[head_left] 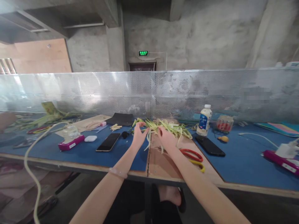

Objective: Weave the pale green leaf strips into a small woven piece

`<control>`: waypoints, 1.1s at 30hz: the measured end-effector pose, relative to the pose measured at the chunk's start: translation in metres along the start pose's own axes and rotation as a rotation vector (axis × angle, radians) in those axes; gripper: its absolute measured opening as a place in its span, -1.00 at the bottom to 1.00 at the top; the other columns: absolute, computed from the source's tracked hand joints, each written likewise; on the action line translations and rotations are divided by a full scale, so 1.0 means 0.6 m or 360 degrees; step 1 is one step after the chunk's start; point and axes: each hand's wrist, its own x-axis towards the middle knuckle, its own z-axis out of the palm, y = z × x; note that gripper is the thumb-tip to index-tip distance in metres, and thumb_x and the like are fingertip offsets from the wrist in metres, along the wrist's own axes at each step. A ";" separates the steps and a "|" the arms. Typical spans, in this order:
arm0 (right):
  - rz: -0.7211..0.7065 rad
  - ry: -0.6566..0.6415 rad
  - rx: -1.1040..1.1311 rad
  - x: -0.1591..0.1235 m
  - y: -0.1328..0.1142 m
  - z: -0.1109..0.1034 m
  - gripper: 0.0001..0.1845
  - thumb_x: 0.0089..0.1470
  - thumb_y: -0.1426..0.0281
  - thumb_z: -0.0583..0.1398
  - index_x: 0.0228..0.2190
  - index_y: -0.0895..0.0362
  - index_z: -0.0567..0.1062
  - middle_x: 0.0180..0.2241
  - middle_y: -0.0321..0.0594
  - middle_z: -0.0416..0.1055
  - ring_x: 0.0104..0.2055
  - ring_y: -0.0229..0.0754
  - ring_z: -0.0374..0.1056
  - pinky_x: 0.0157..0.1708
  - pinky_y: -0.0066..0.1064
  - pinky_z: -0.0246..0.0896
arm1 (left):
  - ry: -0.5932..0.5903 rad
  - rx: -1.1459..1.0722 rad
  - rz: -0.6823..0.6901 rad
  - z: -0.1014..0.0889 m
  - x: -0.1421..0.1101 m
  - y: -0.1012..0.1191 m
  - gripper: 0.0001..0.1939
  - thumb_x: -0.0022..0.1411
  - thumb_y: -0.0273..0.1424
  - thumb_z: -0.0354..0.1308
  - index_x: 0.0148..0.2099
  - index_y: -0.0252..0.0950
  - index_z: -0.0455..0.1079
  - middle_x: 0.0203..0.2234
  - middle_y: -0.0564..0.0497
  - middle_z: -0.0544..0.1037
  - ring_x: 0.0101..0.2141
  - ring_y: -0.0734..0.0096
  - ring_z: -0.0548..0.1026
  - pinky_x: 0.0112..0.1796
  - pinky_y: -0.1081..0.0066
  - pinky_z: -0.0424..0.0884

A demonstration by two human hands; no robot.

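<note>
- Bare concrete wall rises at the far side, behind a perforated metal screen; nearer me, blue matting covers the table to the left and right of a bare wooden board.
- Pale green leaf strips lie in a loose heap across the far part of that board, a few spilling left over the matting.
- I have my left hand at the left side of the heap, thumb and fingers curved, with a pale strip hanging near the thumb.
- I have my right hand in among the strips, fingertips bent inward; I cannot tell whether either hand pinches a strip firmly or only touches it.
- Thin strips could split or tangle, I judge, if I tug unevenly.
- Scissors with red and yellow handles lie just beside my right forearm, so a sideways sweep could knock them.
- One bump to the white-capped bottle could topple it onto the black phone close by.
- Green lettering on the far sign reads "安全出口" and "EXIT"; the bottle's blue label is too small for me to read.
</note>
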 end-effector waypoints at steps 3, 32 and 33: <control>-0.0013 0.0029 -0.0035 -0.001 -0.001 0.002 -0.70 0.17 0.31 -0.01 -0.17 0.09 0.45 -0.46 -0.18 0.51 -0.44 -0.19 0.42 -0.51 -0.50 0.05 | -0.0094 0.0344 0.0313 -0.004 -0.005 0.015 -0.82 0.07 -0.37 0.19 -0.23 -0.22 0.37 -0.26 -0.04 0.42 -0.13 0.24 0.32 -0.01 0.24 0.14; -0.0364 -0.0001 0.0380 -0.011 -0.005 0.013 -0.72 0.12 0.34 0.06 -0.12 0.02 0.42 -0.47 -0.30 0.49 -0.47 -0.24 0.37 -0.48 -0.51 0.10 | -0.0302 0.0622 0.0716 -0.011 -0.006 0.012 -0.83 0.25 -0.51 -0.08 -0.25 -0.26 0.34 -0.36 -0.01 0.40 -0.26 0.40 0.37 -0.20 0.41 0.33; -0.0368 -0.0027 0.0366 -0.011 -0.006 0.014 -0.71 0.12 0.33 0.06 -0.11 0.02 0.42 -0.48 -0.29 0.49 -0.47 -0.24 0.37 -0.48 -0.51 0.09 | -0.0310 0.0602 0.0717 -0.011 -0.006 0.013 -0.82 0.25 -0.51 -0.09 -0.25 -0.26 0.33 -0.36 -0.01 0.40 -0.27 0.41 0.37 -0.21 0.41 0.33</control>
